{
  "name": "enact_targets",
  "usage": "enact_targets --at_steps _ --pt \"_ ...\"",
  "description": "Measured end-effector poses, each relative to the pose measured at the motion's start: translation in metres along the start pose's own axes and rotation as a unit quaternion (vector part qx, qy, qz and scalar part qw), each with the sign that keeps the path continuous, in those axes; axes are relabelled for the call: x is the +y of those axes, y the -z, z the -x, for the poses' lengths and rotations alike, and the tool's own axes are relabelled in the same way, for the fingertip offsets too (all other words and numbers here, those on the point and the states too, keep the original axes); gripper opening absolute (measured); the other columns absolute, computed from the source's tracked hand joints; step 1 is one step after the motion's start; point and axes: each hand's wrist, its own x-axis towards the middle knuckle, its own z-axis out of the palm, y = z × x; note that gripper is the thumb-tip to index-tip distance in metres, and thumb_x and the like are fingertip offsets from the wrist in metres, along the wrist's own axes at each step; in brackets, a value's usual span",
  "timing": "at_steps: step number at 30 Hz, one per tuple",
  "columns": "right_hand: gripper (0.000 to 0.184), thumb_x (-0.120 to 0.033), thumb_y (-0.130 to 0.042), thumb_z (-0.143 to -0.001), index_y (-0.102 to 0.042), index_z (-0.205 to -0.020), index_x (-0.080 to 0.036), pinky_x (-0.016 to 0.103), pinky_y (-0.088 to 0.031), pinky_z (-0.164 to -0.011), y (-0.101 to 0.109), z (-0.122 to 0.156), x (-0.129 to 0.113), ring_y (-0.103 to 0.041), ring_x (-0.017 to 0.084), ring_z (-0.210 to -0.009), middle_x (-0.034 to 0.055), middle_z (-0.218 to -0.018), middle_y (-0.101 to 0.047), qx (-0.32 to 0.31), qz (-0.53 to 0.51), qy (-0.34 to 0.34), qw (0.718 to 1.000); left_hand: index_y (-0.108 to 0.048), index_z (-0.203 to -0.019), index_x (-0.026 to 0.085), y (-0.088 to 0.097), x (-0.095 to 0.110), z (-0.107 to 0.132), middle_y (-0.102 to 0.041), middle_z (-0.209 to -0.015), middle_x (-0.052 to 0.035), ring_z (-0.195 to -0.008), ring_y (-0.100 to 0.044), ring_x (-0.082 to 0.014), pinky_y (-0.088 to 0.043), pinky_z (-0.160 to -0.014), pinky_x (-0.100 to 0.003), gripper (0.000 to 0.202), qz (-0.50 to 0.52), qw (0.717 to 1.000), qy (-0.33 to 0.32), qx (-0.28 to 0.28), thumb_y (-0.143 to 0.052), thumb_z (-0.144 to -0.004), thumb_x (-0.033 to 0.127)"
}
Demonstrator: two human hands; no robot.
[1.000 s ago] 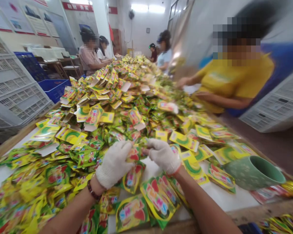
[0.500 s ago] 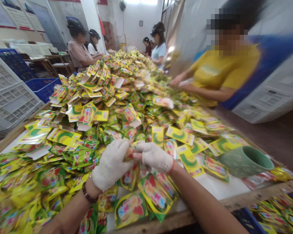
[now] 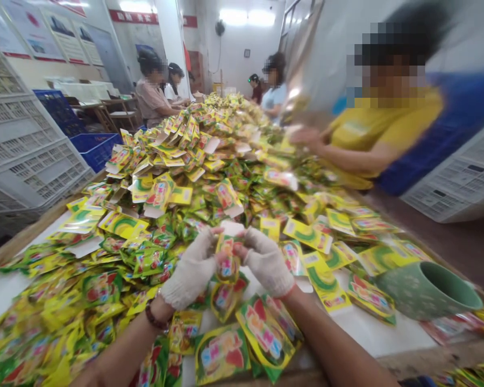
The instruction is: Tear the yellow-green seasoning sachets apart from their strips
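Both my hands wear white fingerless-looking gloves. Between them, above the near part of the table, is a small yellow printed carton point(image 3: 227, 260) with a white flap raised at its top. My left hand point(image 3: 193, 270) pinches its left side, and my right hand point(image 3: 268, 264) grips its right side with thumb and fingers. Just below lie printed green-and-yellow packets point(image 3: 266, 336), one of them partly under the carton. To my left spreads a heap of shiny small packets point(image 3: 60, 322). Flat yellow cartons point(image 3: 325, 279) rest right of my right hand.
A long pile of cartons and packets point(image 3: 201, 140) runs down the table. A green flowered cup point(image 3: 411, 290) lies tilted at the right edge. White crates point(image 3: 32, 156) stack at left; a blue crate point(image 3: 97, 148) stands behind. A person in yellow point(image 3: 358, 140) works at right, others farther back.
The view has tilted up slightly and shifted left. My hands have moved apart a little, and the carton between them now shows its printed front and white flap.
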Motion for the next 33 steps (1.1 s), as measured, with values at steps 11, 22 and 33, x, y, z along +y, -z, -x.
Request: enact_targets --at_steps 11,22,33 --pt "0.032 -0.038 -0.070 -0.072 -0.059 -0.095 -0.018 0.023 -0.045 -0.056 0.000 0.005 -0.014 -0.052 0.012 -0.061 -0.0016 -0.072 -0.059 0.056 0.019 0.015 0.998 -0.045 -0.123 0.020 0.000 0.008 0.003 -0.062 -0.109 -0.0080 -0.088 -0.061 -0.0186 -0.050 -0.073 -0.028 0.064 0.073 0.994 0.055 -0.058 -0.077 -0.069 0.032" --pt "0.040 -0.048 -0.061 -0.081 -0.069 -0.110 -0.021 0.037 -0.048 -0.090 0.007 0.009 -0.015 -0.062 0.023 -0.100 0.0057 -0.106 -0.070 -0.046 0.044 0.036 0.997 -0.060 -0.091 0.014 0.003 0.004 0.007 -0.057 -0.078 -0.0008 -0.066 -0.049 -0.0109 -0.039 -0.059 -0.021 0.035 0.025 0.981 0.138 -0.135 -0.069 -0.074 0.042" --pt "0.039 -0.043 -0.071 -0.072 -0.074 -0.100 -0.016 0.030 -0.050 -0.068 0.009 0.002 -0.004 -0.062 0.018 -0.075 0.0051 -0.084 -0.070 0.026 -0.018 -0.045 0.998 -0.064 -0.094 0.013 0.001 0.014 0.006 -0.059 -0.083 -0.0021 -0.073 -0.048 -0.0133 -0.041 -0.066 -0.023 0.031 -0.124 0.980 0.100 -0.123 -0.067 -0.074 0.038"
